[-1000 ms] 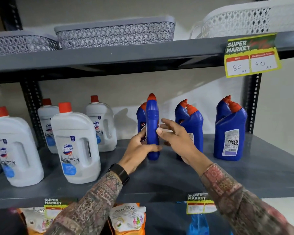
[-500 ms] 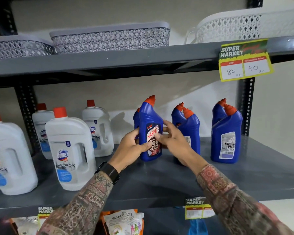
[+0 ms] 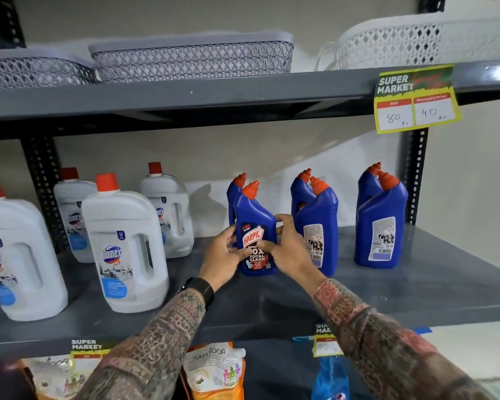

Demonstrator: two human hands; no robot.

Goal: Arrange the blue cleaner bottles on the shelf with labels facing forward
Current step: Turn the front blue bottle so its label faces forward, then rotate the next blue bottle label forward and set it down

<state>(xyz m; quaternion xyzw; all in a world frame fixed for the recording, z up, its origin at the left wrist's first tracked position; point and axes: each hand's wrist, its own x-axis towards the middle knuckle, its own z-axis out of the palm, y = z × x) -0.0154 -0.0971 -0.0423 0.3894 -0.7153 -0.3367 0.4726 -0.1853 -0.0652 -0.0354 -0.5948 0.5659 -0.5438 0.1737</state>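
A blue Harpic cleaner bottle [image 3: 254, 215] with an orange cap stands on the grey shelf [image 3: 416, 290], its red front label facing me. My left hand [image 3: 224, 256] grips its left side and my right hand [image 3: 290, 248] its right side, thumbs on the label. Another blue bottle [image 3: 233, 194] stands right behind it. To the right, a pair of blue bottles [image 3: 319, 215] and a second pair [image 3: 381, 223] stand one behind the other, the front ones showing white back labels.
Several white Domex jugs [image 3: 124, 249] with red caps fill the shelf's left half. Lattice baskets [image 3: 191, 57] sit on the shelf above, where a yellow price tag [image 3: 416, 99] hangs. Refill pouches [image 3: 214, 370] lie on the shelf below.
The held bottle has been turned from edge-on until its front label faces me, and set down in front of the bottle behind it. Both hands stayed on it.
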